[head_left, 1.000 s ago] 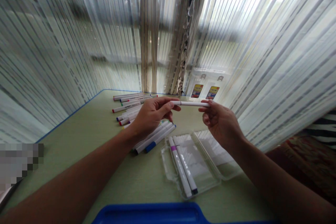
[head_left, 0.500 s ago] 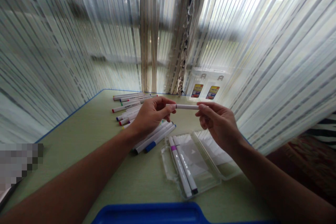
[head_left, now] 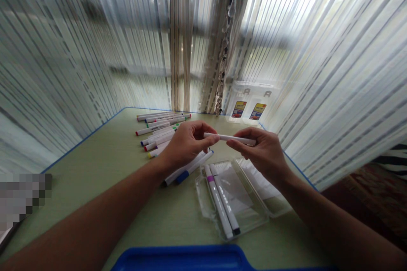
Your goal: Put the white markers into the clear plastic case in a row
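Note:
Both hands hold one white marker (head_left: 229,138) level above the green table (head_left: 104,156). My left hand (head_left: 187,144) pinches its left end between thumb and fingers. My right hand (head_left: 262,152) grips the right end, fingers curled round it. Below them lies an open clear plastic case (head_left: 251,203) with two markers (head_left: 221,201) inside, one with a purple band, one with a black tip. Several loose markers (head_left: 159,129) with coloured caps lie on the table behind and under my left hand.
A blue tray edge (head_left: 178,258) runs along the near side of the table. Striped sheer curtains (head_left: 95,51) hang around the table's far sides. Two packaged cards (head_left: 249,110) lean at the back right. A patterned cushion (head_left: 381,190) sits at the right.
Both hands have come lower and closer together with the marker; my right hand has slid inward along it, and the marker now hangs just above the case.

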`<state>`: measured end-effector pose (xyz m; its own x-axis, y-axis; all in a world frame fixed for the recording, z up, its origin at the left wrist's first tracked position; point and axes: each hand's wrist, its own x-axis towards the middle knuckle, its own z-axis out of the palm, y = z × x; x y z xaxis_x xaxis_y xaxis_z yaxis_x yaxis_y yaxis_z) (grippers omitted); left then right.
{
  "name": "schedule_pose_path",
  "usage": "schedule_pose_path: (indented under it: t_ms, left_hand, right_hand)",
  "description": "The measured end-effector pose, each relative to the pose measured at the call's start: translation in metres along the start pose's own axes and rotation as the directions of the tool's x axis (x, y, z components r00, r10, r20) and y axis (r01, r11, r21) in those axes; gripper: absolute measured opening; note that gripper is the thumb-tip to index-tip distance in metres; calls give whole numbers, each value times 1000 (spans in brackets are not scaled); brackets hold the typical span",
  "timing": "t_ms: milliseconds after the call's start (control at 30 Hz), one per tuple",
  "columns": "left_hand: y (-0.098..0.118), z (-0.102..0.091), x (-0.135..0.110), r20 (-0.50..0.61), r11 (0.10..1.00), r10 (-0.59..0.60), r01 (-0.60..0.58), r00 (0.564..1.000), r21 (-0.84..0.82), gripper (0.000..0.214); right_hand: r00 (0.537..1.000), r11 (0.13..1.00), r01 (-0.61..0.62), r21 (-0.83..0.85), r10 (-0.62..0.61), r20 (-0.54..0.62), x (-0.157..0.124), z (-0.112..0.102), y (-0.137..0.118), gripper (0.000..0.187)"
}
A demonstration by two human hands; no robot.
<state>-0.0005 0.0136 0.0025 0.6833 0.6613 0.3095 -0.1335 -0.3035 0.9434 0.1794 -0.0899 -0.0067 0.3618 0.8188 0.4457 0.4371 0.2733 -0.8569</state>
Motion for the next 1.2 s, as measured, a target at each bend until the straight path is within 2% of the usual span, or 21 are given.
schedule_pose_path:
  t_ms: [300,533,867,1033,1200]
  left_hand:
    - [-2,5,-2,70,999,7,-10,998,36,18]
    - [3,8,-5,89,996,8,-16,996,91,21]
    - [-1,7,-5,136,996,37,-48,990,73,20]
    - [-3,7,-3,115,998,33,-39,993,53,24]
    - [-1,5,-2,43,998,30,-32,999,47,20]
  right_hand:
    - [1000,992,8,-124,-8,6,-1,0,-3,30]
    - [1000,996,-17,-90,19,19,-3,1,0,34]
    - [998,998,-56,6,56,27,-1,1,-3,35]
    - [997,997,-69,38,67,43,-2,2,-5,30]
    - [994,996,-72,45,68,84,-1,3,-4,25]
